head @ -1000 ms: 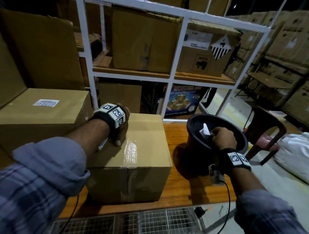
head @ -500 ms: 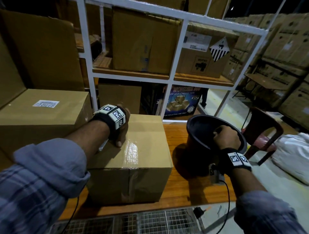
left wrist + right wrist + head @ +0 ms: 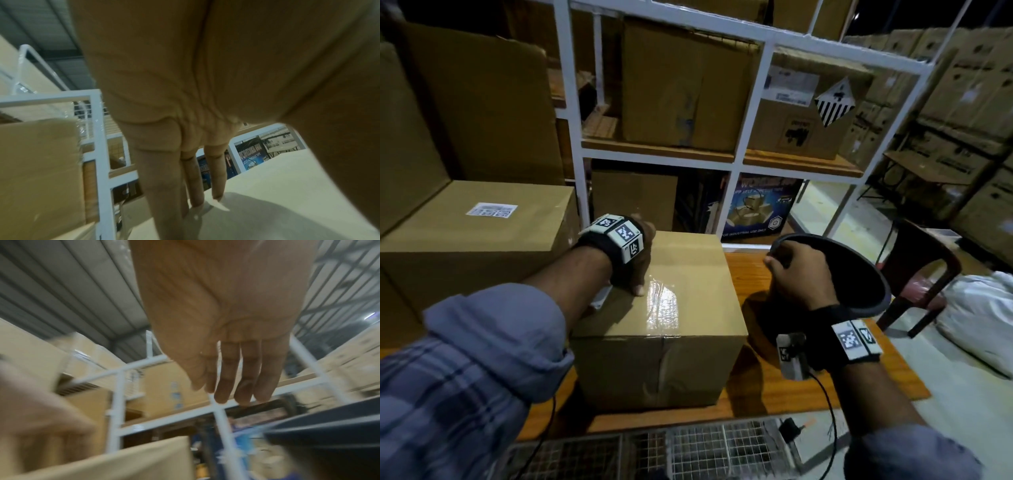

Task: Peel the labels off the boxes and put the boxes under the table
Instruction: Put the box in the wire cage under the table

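A plain brown box (image 3: pixel 678 329) with glossy tape across its top stands on the wooden table (image 3: pixel 791 387); no label shows on it. My left hand (image 3: pixel 643 253) rests on the box's top near its left edge, and in the left wrist view its straight fingers (image 3: pixel 197 186) touch the box top (image 3: pixel 287 194). My right hand (image 3: pixel 798 274) hovers at the left rim of the black bin (image 3: pixel 866 284), to the right of the box. In the right wrist view that hand (image 3: pixel 232 386) has relaxed fingers and holds nothing. A second box (image 3: pixel 482 253) at the left carries a white label (image 3: pixel 491 210).
A white shelf rack (image 3: pixel 753 120) full of cartons stands behind the table. A dark chair (image 3: pixel 924 270) and a white sack (image 3: pixel 983 318) sit right of the table. A wire grid (image 3: pixel 688 448) lies below the table's front edge. Tall cartons fill the left.
My right hand held a white scrap of label over the bin, let it go inside, and has moved left to the bin's rim. The left hand stays on the box.
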`<state>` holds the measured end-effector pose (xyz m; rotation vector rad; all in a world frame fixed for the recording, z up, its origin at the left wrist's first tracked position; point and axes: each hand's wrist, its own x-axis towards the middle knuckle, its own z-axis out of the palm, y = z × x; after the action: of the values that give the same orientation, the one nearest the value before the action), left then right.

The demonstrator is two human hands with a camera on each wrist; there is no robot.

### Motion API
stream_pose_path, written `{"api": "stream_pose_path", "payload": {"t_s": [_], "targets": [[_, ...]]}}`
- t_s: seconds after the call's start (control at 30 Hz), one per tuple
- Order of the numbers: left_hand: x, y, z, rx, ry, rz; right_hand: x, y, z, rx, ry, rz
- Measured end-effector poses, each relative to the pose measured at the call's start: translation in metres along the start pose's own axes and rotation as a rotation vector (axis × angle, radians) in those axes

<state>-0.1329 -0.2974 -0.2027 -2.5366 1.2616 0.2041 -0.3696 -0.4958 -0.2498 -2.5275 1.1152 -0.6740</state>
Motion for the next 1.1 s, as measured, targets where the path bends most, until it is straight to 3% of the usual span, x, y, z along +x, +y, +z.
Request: {"api": "stream_pose_path", "payload": {"t_s": [0.2, 0.37, 0.47, 0.6, 0.67, 0.83, 0.97, 1.1], "targets": [[-0.008, -0.016, 0.014, -0.048, -0.039, 0.057, -0.03, -0.054, 0.024, -0.002, -0.244, -0.119], [-0.022, -0.036, 0.036, -0.308, -0.063, 0.138, -0.055, -0.074, 0.03, -0.097, -0.299, -0.049], [-0.034, -0.043, 0.052, -0.496, 0.034, 0.182, -0.073, -0.079, 0.031, -0.078, -0.35, -0.011], [-0.05, -0.04, 0.08, -0.574, 0.195, 0.224, -0.093, -0.084, 0.04, -0.038, -0.292, 0.147], [-0.06, -0.04, 0.1, -0.629, 0.213, 0.219, -0.102, -0.085, 0.047, -0.051, -0.23, 0.206], [-0.075, -0.066, 0.137, -0.824, 0.094, 0.301, -0.124, -0.078, 0.063, -0.01, -0.277, 0.188], [-0.083, -0.078, 0.158, -1.017, -0.112, 0.304, -0.14, -0.072, 0.06, 0.038, -0.267, 0.151], [-0.088, -0.074, 0.18, -1.25, -0.048, 0.349, -0.158, -0.076, 0.065, 0.017, -0.159, 0.144]]}}
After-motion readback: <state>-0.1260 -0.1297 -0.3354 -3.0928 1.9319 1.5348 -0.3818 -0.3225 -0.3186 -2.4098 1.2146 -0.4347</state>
